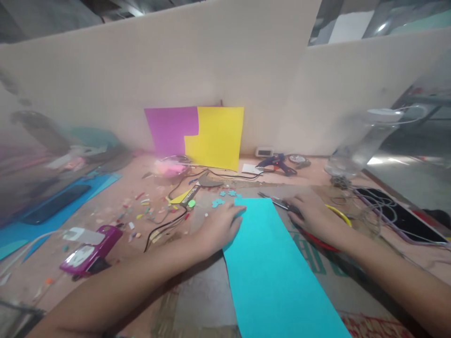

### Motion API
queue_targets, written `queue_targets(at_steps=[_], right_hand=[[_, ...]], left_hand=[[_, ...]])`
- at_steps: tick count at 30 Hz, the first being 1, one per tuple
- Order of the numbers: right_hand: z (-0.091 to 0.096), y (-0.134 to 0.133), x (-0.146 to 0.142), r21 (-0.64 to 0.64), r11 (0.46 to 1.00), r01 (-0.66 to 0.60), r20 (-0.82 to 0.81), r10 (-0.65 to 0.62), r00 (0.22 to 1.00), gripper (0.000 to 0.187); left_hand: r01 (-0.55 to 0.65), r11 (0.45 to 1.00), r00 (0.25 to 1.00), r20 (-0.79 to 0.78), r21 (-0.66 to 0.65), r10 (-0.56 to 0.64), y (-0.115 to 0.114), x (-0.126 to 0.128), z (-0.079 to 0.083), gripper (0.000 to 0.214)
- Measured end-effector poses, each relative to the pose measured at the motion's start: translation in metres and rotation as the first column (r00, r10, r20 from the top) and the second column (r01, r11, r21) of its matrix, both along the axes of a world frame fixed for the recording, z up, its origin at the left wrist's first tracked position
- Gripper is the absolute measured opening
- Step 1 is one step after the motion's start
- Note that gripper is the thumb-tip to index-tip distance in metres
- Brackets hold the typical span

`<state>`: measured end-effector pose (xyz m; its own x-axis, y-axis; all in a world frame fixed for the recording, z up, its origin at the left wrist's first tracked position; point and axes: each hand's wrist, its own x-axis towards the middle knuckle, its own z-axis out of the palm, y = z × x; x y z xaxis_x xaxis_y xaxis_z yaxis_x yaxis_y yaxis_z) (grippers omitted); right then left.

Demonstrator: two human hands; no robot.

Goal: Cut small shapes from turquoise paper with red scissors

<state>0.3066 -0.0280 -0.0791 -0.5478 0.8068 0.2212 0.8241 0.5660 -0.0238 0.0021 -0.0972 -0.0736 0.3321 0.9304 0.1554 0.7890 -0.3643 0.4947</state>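
A long turquoise sheet (271, 263) stretches from the middle of the table toward me. My left hand (220, 227) is closed on its upper left edge, thumb and index finger on the sheet. To the right of the sheet, my right hand (310, 213) curls over the dark handle of a pair of scissors (281, 203). The blades point away and to the left, close to the sheet's far corner. Several small turquoise flower-shaped cutouts (231, 193) lie just beyond the sheet. My right fingers partly hide the scissors' handles.
A utility knife (192, 192), scattered scraps (141, 213) and a purple power socket (91, 253) lie left. Purple (171, 126) and yellow sheets (218, 141) lean on the wall. A glue gun (276, 163), glass pitcher (362, 141) and phone (398, 213) are right.
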Motion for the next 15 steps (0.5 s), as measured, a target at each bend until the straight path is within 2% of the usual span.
queue_targets(at_steps=[3, 5, 7, 9, 11, 13, 15], right_hand=[[0.000, 0.007, 0.010, 0.063, 0.994, 0.090, 0.003, -0.090, 0.996, 0.036], [0.004, 0.004, 0.013, 0.088, 0.991, 0.102, -0.068, -0.097, 0.993, 0.038], [0.009, -0.009, 0.011, 0.066, 0.996, 0.062, -0.170, -0.050, 0.984, 0.041], [0.014, -0.024, 0.005, 0.008, 1.000, 0.005, -0.247, -0.003, 0.969, 0.043], [0.017, -0.035, 0.001, -0.056, 0.998, -0.034, -0.258, 0.018, 0.966, 0.050], [0.016, -0.036, 0.001, -0.056, 0.998, 0.006, -0.288, -0.022, 0.957, 0.061], [0.013, -0.027, 0.007, -0.048, 0.997, 0.052, -0.346, -0.066, 0.936, 0.067]], left_hand=[[-0.011, 0.998, 0.972, -0.233, -0.056, -0.002, -0.009, 0.003, -0.001, 0.041], [-0.035, 0.998, 0.957, -0.289, -0.051, 0.019, -0.010, 0.006, 0.000, 0.046], [-0.055, 0.998, 0.962, -0.270, -0.036, 0.043, -0.004, 0.009, 0.001, 0.050], [-0.077, 0.996, 0.987, -0.141, -0.042, 0.071, 0.005, 0.013, 0.001, 0.049], [-0.115, 0.991, 0.985, 0.122, -0.064, 0.122, 0.012, 0.017, 0.002, 0.050], [-0.149, 0.983, 0.900, 0.398, -0.103, 0.178, 0.011, 0.023, 0.003, 0.056], [-0.141, 0.980, 0.817, 0.544, -0.137, 0.193, 0.001, 0.031, 0.004, 0.065]])
